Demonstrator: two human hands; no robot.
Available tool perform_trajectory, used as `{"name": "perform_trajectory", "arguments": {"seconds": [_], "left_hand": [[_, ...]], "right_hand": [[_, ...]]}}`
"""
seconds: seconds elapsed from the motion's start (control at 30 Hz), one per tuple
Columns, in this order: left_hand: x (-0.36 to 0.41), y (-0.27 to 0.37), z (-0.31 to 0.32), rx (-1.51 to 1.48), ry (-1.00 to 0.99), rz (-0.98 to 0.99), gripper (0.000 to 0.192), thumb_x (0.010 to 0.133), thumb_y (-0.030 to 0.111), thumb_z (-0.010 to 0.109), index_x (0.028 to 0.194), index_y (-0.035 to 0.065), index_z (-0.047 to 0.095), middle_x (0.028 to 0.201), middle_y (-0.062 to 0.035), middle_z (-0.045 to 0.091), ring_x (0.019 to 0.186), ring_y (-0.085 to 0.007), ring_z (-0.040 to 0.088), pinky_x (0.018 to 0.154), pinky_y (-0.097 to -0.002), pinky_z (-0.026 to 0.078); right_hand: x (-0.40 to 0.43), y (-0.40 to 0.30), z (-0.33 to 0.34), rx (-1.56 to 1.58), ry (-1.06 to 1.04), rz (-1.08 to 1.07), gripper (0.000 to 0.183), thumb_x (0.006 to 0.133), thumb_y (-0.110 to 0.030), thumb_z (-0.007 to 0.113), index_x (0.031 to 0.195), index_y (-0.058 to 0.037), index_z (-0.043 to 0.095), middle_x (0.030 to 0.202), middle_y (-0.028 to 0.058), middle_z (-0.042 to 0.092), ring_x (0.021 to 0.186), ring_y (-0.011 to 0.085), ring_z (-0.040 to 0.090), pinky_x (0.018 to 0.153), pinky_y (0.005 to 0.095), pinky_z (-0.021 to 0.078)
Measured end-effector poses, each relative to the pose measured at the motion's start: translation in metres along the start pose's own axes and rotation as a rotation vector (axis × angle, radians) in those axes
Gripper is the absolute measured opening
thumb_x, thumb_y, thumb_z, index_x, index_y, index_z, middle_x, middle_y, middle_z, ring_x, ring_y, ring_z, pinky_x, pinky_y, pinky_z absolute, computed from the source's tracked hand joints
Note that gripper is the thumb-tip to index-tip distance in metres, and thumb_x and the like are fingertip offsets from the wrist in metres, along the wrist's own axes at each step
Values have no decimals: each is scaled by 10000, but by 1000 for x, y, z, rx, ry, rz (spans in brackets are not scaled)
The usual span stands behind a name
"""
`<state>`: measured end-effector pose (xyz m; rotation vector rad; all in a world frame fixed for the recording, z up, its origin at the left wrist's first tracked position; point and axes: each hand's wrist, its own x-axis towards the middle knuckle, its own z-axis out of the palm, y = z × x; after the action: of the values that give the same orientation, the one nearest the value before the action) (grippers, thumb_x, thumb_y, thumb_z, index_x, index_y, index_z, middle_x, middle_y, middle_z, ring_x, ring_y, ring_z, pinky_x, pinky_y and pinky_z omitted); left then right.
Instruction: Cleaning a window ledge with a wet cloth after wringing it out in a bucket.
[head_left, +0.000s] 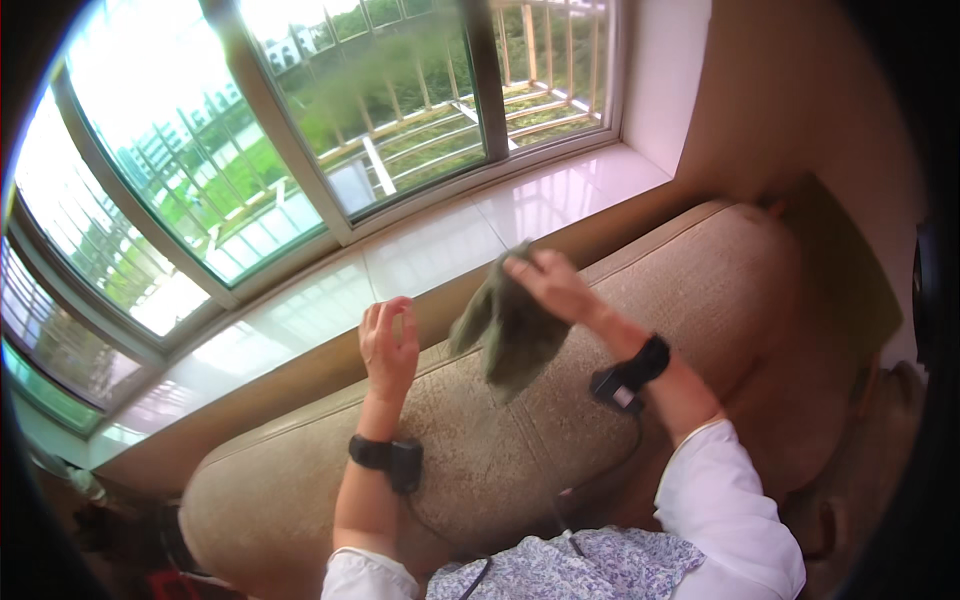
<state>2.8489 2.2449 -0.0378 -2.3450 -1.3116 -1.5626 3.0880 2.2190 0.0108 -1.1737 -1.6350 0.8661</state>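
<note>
A grey-green cloth hangs in loose folds from my right hand, pinched between thumb and fingers. The cloth is in front of the back of a beige upholstered sofa, and its top edge overlaps the window sill in view. To the left of the cloth, my left hand is raised with its fingers bent and apart, holding nothing. Whether the cloth's lower end touches the sofa, I cannot tell.
Beyond the sofa runs a glossy tiled window sill below sliding windows with metal bars outside. A dark green panel-like object stands at the sofa's right end. Black wrist straps with cables are on both arms.
</note>
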Motion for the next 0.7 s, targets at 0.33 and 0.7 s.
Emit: {"name": "perform_trajectory", "arguments": {"seconds": [0.33,0.7], "left_hand": [[5,-5,5,-221,-93,-196,52,659,38,551,704,63,549,698,-86,510,715,-254,485,635,-343,406],[5,-16,14,-283,3,-260,78,640,12,550,697,63,534,636,-52,518,628,-224,493,592,-320,408]], "right_hand": [[165,147,-54,-1087,26,-48,392,776,-314,481,839,66,556,1013,247,495,945,362,472,820,386,374],[228,101,282,-710,-556,-934,341,802,-262,395,999,-5,502,1079,142,495,1046,260,425,908,369,304]]}}
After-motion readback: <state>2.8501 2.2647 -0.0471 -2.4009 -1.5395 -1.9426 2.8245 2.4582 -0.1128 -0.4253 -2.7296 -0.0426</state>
